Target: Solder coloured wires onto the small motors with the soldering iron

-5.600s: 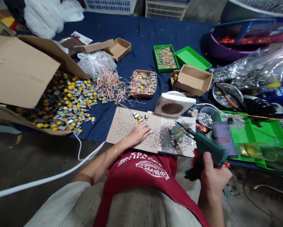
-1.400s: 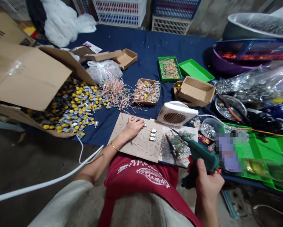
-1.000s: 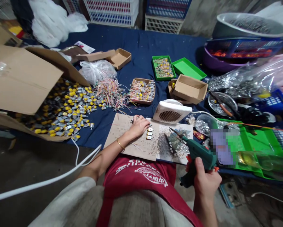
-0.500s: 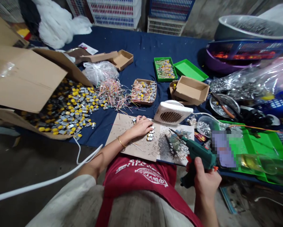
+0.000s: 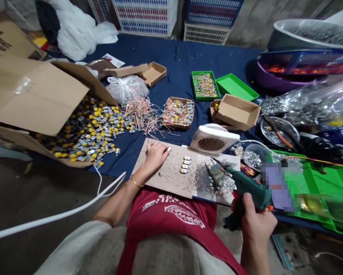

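From afar I saw the left hand lying open on a cardboard sheet. Just to its right, a short row of small DC motors ran away from the body. The farther right hand gripped a green hot glue gun.

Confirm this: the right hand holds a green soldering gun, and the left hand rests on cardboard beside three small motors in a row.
No: the head view shows four small motors in the row, not three. The right hand with its green soldering gun and the left hand on the cardboard stand as you said.
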### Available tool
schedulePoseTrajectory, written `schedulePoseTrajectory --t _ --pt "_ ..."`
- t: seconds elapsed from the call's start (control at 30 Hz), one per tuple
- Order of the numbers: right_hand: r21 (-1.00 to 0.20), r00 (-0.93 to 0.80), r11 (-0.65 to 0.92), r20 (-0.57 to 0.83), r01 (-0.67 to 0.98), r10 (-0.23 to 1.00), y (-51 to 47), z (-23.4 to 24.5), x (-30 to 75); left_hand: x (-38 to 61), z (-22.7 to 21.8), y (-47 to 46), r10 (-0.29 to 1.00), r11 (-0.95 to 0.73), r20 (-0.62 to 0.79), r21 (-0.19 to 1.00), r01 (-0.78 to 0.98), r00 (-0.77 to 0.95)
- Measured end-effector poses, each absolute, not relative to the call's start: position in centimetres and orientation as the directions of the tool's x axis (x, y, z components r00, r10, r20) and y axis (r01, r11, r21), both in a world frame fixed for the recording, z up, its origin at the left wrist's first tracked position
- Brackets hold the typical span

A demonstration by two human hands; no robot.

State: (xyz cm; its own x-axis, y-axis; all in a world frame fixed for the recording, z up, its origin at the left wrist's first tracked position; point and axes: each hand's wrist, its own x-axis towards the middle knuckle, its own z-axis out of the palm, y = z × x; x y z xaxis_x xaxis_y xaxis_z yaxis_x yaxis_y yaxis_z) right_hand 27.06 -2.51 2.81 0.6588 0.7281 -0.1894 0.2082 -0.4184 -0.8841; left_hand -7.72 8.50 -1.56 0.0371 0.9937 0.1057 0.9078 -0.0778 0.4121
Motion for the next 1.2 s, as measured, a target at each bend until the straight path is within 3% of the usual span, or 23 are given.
schedulePoseTrajectory --t 0.17,0.23,0.37,0.43,0.57,0.77,1.0,1.2 --pt "-0.904 0.616 -0.387 -0.202 0.181 0.761 -2.4 3.3 26.3 -5.4 -2.7 7.7 0.984 -0.081 0.174 0.326 0.942 0.024" --pt "-0.900 0.636 -0.406 -0.222 0.158 0.740 -2.6 3.5 26.2 -5.2 -2.6 7.9 0.992 -0.058 0.129 0.385 0.921 0.008" --pt "-0.892 0.667 -0.418 -0.206 0.173 0.716 -3.0 3.4 26.3 -5.1 -1.9 8.7 0.992 0.005 -0.104 0.586 0.811 0.069" --pt "-0.897 0.675 -0.401 -0.181 0.185 0.715 -3.2 3.1 26.6 -5.1 -1.7 9.0 0.982 -0.015 -0.143 0.590 0.807 0.122" --pt "-0.896 0.679 -0.398 -0.168 0.197 0.715 -3.4 2.4 27.1 -5.7 -1.5 8.8 0.994 -0.036 -0.076 0.486 0.873 0.083" --pt "-0.891 0.675 -0.418 -0.200 0.177 0.710 -3.2 2.6 26.9 -5.9 -2.4 8.2 0.972 -0.218 0.034 0.504 0.836 0.233" --pt "-0.891 0.655 -0.397 -0.166 0.221 0.737 -3.3 2.3 27.0 -3.1 -2.8 12.0 0.930 -0.310 0.014 0.569 0.762 0.368" --pt "-0.913 0.693 -0.389 -0.200 0.124 0.692 -3.6 3.6 26.6 -2.0 -2.5 12.9 0.870 -0.394 -0.021 0.571 0.720 0.493"
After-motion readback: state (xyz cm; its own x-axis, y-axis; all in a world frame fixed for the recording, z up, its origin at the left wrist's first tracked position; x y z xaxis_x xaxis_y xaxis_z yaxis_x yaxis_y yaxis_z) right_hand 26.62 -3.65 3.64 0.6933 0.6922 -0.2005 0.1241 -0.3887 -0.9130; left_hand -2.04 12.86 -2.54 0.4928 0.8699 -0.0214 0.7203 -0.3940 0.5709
